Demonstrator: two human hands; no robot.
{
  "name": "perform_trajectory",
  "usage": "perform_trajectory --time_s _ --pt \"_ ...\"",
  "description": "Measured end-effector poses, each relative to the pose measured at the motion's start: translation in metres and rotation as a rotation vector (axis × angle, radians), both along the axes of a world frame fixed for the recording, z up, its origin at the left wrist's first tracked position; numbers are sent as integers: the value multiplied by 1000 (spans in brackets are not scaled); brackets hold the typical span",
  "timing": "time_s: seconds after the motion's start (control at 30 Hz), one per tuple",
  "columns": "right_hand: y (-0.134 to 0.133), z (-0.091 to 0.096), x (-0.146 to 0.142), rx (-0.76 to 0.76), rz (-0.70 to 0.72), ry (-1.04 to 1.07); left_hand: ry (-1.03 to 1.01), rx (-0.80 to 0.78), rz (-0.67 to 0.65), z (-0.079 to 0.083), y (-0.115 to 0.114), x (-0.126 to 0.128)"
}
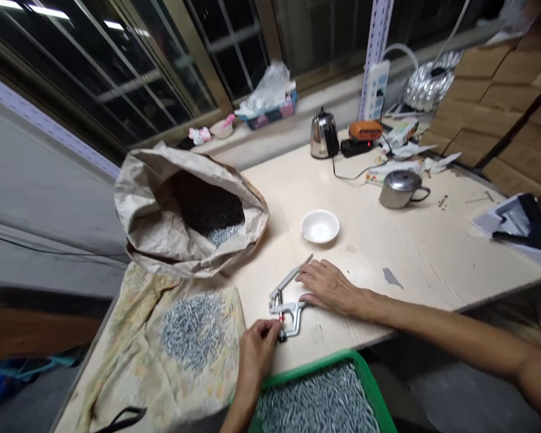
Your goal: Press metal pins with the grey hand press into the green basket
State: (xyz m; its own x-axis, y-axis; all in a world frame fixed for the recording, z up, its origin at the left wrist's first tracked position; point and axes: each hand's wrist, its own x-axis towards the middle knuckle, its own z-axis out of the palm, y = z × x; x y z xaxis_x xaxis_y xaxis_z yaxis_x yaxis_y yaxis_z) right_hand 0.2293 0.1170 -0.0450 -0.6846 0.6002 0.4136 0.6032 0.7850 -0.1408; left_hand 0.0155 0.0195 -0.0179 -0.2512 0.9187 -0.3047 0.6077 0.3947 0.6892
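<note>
A silver lever press tool [287, 300] with a C-shaped frame and a raised handle lies on the pale table. My right hand [331, 288] is at its handle side, fingers curled over the lever and thumb by the frame. At the tool's jaw, my left hand [258, 346] pinches close to a small red part; whatever sits between the fingertips is too small to make out. Left of it, a heap of small metal screw-like pieces [196, 329] lies on a patterned yellowish cloth [137, 337]. A green basket [365, 367] full of similar pieces stands at the front edge.
A large open sack [146, 198] with metal pieces inside stands at the back left. Beyond the tool is a white bowl [320, 227]. Farther right are a lidded metal mug [399, 189], a kettle [323, 135] with a cord, and stacked cardboard [491, 114].
</note>
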Motion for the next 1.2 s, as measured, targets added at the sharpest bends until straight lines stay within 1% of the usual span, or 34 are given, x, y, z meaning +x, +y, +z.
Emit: perform_trajectory --time_s 0.07,0.1,0.17,0.2,0.27,0.3,0.37,0.43,0.47,0.5,0.57,0.63,0.67,0.73,0.77,0.83,0.93,1.0,1.03,1.1,1.2 --pt "16 2 10 80 -193 51 -5 11 -4 -5 -1 -2" --pt "25 1 16 103 -271 31 -9 22 -2 -9 -1 -3" --pt "41 -4 27 122 -365 -36 -20 54 15 -17 -1 -6" --pt "47 -6 32 124 -384 -57 -24 67 25 -20 0 -7" --pt "51 -6 40 141 -369 -74 -31 78 37 -23 0 -7" --pt "49 -2 42 159 -351 -72 -33 75 37 -23 0 -6" --pt "40 15 39 211 -306 -56 -30 61 27 -19 0 -4" --pt "34 41 23 236 -211 -49 -18 55 16 -13 0 -2" --pt "36 57 10 227 -137 -52 -10 54 9 -11 0 -1" --pt "41 72 -6 207 -71 -55 -5 48 2 -10 1 -1" --pt "60 98 -42 125 20 -76 3 30 -17 -10 2 -2" --pt "80 116 -74 80 34 -66 8 15 -33 -13 2 -4" --pt "86 122 -86 69 26 -51 9 11 -38 -14 1 -5" --pt "88 128 -96 88 44 -5 10 10 -44 -15 0 -7" --pt "83 127 -94 98 53 -3 13 12 -47 -15 -1 -7" --pt "69 115 -78 100 73 -60 25 21 -55 -14 -1 -6" --pt "50 80 -38 29 45 -181 61 21 -85 -10 1 -3" --pt "44 54 -14 -40 24 -298 74 12 -102 -9 2 0" --pt "42 43 -6 -64 43 -326 73 8 -104 -8 3 1" --pt "39 25 4 -95 79 -358 62 -1 -99 -9 3 3" --pt "37 8 4 -113 71 -347 63 -23 -87 -11 2 5"
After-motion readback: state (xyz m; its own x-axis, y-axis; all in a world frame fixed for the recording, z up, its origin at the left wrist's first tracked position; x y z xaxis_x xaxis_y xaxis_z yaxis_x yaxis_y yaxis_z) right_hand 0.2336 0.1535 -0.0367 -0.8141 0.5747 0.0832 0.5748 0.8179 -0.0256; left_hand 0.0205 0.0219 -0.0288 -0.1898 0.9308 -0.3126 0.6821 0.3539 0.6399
